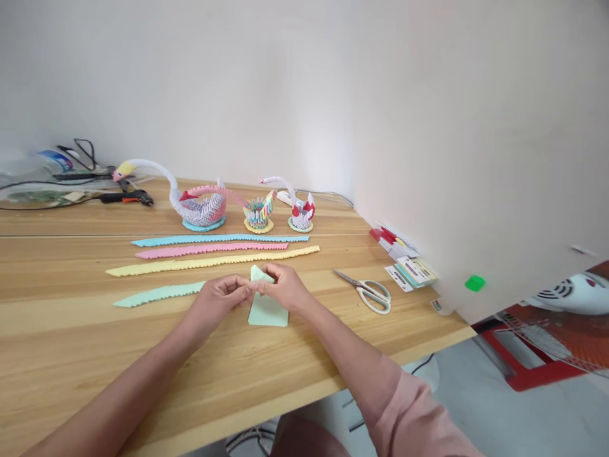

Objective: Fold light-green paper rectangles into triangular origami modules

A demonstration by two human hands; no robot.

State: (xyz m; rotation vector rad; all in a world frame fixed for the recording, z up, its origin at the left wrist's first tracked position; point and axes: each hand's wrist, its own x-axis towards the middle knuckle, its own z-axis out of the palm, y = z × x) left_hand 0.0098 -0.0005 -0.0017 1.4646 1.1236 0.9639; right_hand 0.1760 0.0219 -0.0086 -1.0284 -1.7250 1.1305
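Light green paper (268, 312) is in front of me on the wooden table, its upper part raised between my hands. My right hand (285, 287) pinches it from the right with thumb and fingers. From the left, my left hand (222, 297) is closed, its fingertips meeting the paper's edge and the right thumb. Whether the raised part and the lower part are one sheet or separate pieces I cannot tell. Behind my left hand lies a scalloped green paper strip (159, 294), its right end hidden. Beyond are yellow (214, 260), pink (212, 250) and blue (219, 239) strips.
Folded-paper swans (203, 209), (302, 216) and a multicoloured one (258, 214) stand at the back on paper bases. Scissors (368, 291) lie to the right, near packs of paper (413, 271) and red pens (387, 238) by the partition. Pliers (126, 197) and cables are at left.
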